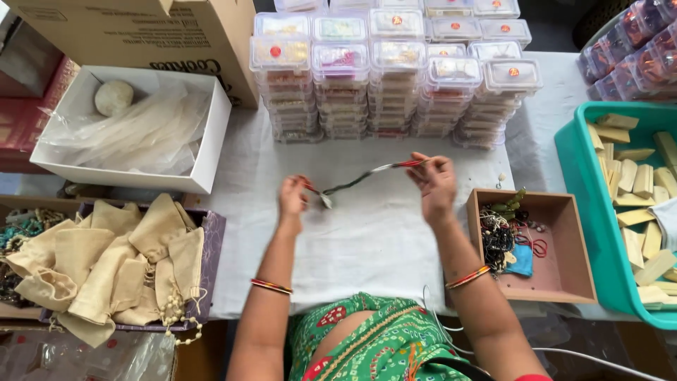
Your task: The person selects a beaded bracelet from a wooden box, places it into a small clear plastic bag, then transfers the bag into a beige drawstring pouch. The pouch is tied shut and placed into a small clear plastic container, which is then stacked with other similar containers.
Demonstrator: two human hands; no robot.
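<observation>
My left hand (292,200) and my right hand (435,185) hold the two ends of a beaded cord (363,176) above a white cloth (367,240) on the table. The cord is dark with white and red parts and sags a little between the hands; a small pale piece hangs near the left end. Both hands pinch it with closed fingers. Bangles sit on both wrists.
Stacks of clear plastic boxes (395,70) stand behind the cloth. A brown tray with beads and threads (557,275) lies at the right, a teal bin of pale wooden pieces (571,162) beyond it. Cloth pouches (113,261) and a white box (211,141) sit left.
</observation>
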